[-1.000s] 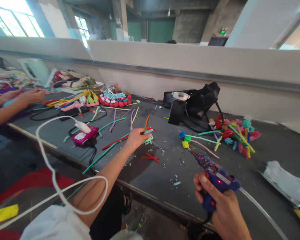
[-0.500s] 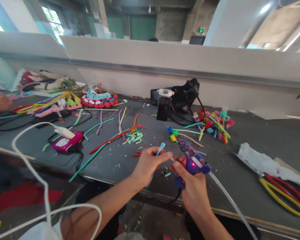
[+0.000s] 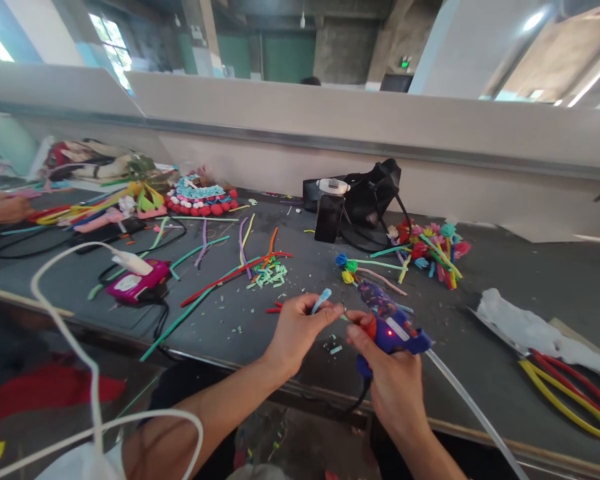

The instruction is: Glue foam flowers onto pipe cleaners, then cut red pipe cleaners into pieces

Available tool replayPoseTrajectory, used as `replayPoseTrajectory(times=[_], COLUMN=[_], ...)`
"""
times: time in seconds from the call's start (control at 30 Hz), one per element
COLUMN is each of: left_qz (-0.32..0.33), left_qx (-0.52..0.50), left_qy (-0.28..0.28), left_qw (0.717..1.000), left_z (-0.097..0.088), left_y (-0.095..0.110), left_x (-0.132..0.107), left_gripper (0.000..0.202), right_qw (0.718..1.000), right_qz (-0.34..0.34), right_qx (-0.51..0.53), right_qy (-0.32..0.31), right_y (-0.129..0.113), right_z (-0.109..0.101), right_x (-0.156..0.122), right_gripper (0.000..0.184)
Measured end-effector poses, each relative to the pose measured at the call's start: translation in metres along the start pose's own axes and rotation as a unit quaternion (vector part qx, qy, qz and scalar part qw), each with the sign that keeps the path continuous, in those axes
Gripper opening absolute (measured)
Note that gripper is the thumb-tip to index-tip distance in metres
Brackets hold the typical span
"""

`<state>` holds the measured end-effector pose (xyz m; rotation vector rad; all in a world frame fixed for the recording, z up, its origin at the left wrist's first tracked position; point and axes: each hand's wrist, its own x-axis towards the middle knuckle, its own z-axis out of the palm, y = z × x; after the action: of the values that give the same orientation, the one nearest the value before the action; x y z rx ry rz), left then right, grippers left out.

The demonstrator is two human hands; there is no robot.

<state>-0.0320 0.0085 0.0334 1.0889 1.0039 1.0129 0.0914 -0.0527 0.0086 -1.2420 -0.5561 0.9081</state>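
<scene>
At the near side of the dark table (image 3: 510, 267), the person's left hand (image 3: 296, 335) gripped a light blue strip (image 3: 323, 301), one end of it sticking up past the curled fingers. Its thumb and forefinger came together toward the right hand (image 3: 393, 372); a thin bit showed between the two hands, too small to make out. The right hand was wrapped around a purple glue gun (image 3: 397, 335), its fingertips just beside those of the left. A red light glowed on the gun, a clear glue stick (image 3: 473, 400) ran from its back toward the near right, and the nozzle pointed far and left, close to a yellow pom-pom (image 3: 347, 277); whether they touched could not be told. A green pom-pom (image 3: 351, 266) and a blue pom-pom (image 3: 341, 259) sat next to the yellow one.

Left of these lay a heap of pale green scraps (image 3: 270, 275), a long red strip (image 3: 230, 283) and a teal strip (image 3: 178, 323). Farther left was a magenta box (image 3: 141, 285) with a white plug (image 3: 136, 263) in it. A black phone (image 3: 329, 219) stood upright before a black bag (image 3: 380, 200) on the far side, with a bunch of bright flowers (image 3: 435, 250) to the right. Scissors (image 3: 567, 388) lay at the near right. At the far left edge, another person's hand (image 3: 5, 208) showed, blurred.
</scene>
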Motion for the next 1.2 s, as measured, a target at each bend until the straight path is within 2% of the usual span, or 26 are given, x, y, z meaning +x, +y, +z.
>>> replayPoseTrajectory(times=[0.13,0.27,0.37,0.53,0.67,0.83,1.0,1.2], left_qz=[-0.021,-0.021,-0.025,-0.014,-0.012,0.015,0.057,0.108], left_qx=[-0.009,-0.001,-0.005,-0.011,0.058,0.141,0.215,0.278], left_qy=[-0.017,-0.018,-0.016,-0.048,-0.050,-0.116,-0.133,-0.144], left_qw=[1.000,1.000,1.000,0.999,0.997,0.983,0.966,0.944], left_z=[0.005,0.004,0.004,0.007,0.002,-0.007,-0.010,-0.009], left_y=[-0.003,-0.003,-0.004,-0.009,-0.007,0.001,0.005,0.005], left_x=[-0.004,-0.004,-0.004,-0.005,-0.004,-0.003,-0.005,-0.008], left_gripper=[0.036,0.037,0.037,0.034,0.033,0.031,0.033,0.031], right_qw=[1.000,0.999,1.000,1.000,0.999,0.998,0.999,0.998], right_qz=[-0.001,-0.029,-0.011,0.007,-0.009,-0.037,-0.041,-0.035], right_qx=[-0.011,0.017,0.023,0.020,0.037,0.057,0.010,-0.053], right_qy=[0.025,0.015,-0.002,0.004,0.026,0.016,-0.019,-0.005], right_y=[0.003,-0.005,-0.005,0.001,-0.007,-0.018,-0.017,-0.008], right_z=[0.003,0.002,0.002,0.002,-0.005,-0.015,-0.017,-0.025], right_x=[-0.003,0.000,-0.002,-0.003,0.006,0.014,0.010,0.010], right_gripper=[0.027,0.026,0.028,0.028,0.028,0.027,0.025,0.023])
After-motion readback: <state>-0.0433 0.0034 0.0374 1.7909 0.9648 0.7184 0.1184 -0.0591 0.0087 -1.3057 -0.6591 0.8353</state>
